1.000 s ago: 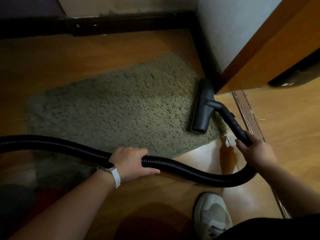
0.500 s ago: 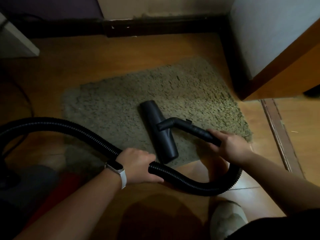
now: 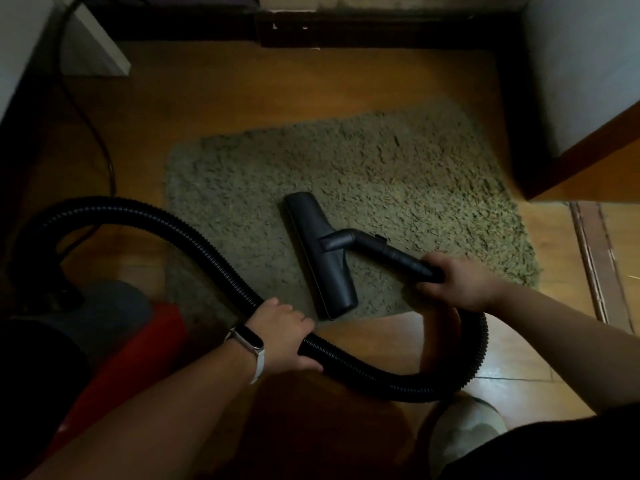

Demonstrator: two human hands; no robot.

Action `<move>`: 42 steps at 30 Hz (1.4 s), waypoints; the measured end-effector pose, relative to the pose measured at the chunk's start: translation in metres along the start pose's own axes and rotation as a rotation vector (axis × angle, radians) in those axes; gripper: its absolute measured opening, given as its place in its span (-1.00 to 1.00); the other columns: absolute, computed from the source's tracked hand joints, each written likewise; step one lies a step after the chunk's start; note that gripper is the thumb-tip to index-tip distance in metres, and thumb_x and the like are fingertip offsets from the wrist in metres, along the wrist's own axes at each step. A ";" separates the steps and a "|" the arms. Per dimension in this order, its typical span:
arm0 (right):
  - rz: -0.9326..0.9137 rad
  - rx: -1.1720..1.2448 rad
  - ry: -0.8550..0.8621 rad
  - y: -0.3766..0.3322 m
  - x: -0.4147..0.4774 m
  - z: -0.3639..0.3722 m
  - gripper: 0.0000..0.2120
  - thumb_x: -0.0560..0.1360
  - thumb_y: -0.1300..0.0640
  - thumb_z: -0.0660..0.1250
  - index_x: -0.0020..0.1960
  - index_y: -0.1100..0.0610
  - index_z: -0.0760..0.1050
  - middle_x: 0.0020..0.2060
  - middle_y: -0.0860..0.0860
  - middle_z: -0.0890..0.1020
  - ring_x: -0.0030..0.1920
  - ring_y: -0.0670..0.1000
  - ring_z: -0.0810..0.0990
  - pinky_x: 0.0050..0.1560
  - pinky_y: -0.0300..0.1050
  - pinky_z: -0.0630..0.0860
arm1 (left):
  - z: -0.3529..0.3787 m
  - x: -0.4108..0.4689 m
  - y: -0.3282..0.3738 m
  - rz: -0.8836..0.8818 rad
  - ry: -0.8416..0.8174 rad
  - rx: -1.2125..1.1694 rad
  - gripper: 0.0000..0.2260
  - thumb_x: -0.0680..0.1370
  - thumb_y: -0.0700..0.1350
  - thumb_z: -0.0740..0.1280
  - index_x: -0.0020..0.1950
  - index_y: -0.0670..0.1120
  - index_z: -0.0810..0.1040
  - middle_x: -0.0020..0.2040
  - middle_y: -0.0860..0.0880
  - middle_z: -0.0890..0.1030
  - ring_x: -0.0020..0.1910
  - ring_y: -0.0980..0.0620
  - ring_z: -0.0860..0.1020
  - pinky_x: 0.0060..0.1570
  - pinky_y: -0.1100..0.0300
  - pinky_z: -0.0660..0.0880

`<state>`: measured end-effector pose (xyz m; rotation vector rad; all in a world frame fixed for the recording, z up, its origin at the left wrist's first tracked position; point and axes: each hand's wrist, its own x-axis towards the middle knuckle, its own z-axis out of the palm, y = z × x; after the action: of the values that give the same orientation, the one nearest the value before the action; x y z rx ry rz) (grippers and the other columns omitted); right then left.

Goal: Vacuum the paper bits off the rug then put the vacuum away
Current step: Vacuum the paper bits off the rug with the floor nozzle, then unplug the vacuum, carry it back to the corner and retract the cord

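A shaggy olive rug [image 3: 381,174] lies on the wooden floor. The black vacuum floor head [image 3: 322,258] rests flat on the rug's near middle. My right hand [image 3: 460,285] grips the short black wand just behind the head. My left hand [image 3: 284,330] is closed around the ribbed black hose [image 3: 166,223], which loops from the wand under my arms and arcs left to the vacuum body [image 3: 114,317], a grey and red canister at the lower left. I see no paper bits on the rug in this dim light.
A door and frame [image 3: 588,161] stand at the right, with a threshold strip [image 3: 592,261] beyond the rug. A dark baseboard [image 3: 381,29] runs along the far wall. A power cord [image 3: 90,126] trails over the floor at left. My shoe [image 3: 464,431] is at the bottom right.
The floor head has moved from the rug's right edge by the door to its near middle. The view has swung left, and the canister and cord have come into view.
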<state>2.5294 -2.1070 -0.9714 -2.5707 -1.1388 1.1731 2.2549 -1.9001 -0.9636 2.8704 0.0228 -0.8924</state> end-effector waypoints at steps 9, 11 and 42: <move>0.035 0.038 0.002 0.007 -0.004 -0.003 -0.63 0.47 -0.20 0.40 0.22 -0.14 0.44 -0.01 -0.07 0.61 -0.04 0.01 0.59 -0.03 -0.15 0.44 | -0.009 -0.001 -0.001 0.105 0.018 0.090 -0.46 0.48 0.38 0.16 0.20 -0.01 0.45 0.12 -0.02 0.54 0.12 -0.06 0.47 0.14 0.00 0.33; 0.019 -0.047 0.017 0.004 -0.006 -0.008 -0.50 0.47 -0.24 0.38 0.34 -0.07 0.41 0.15 -0.02 0.56 0.09 0.06 0.58 0.07 -0.12 0.47 | -0.014 -0.002 -0.006 0.147 0.010 0.140 -0.46 0.50 0.35 0.17 0.25 -0.04 0.41 0.16 -0.05 0.52 0.15 -0.08 0.46 0.15 -0.02 0.34; -1.400 -0.471 -0.023 -0.473 -0.006 0.000 -0.43 0.48 -0.20 0.27 0.36 0.13 0.47 0.24 0.12 0.53 0.24 0.16 0.53 0.21 0.03 0.52 | 0.000 -0.362 -0.152 -0.709 0.523 -0.563 -0.08 0.29 0.44 0.30 0.54 0.12 0.09 0.52 0.07 0.19 0.41 0.16 0.20 0.32 0.18 0.19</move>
<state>2.2465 -1.7720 -0.7939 -1.1592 -2.6581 0.5419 1.9487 -1.7400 -0.7778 2.4396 1.1821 -0.1096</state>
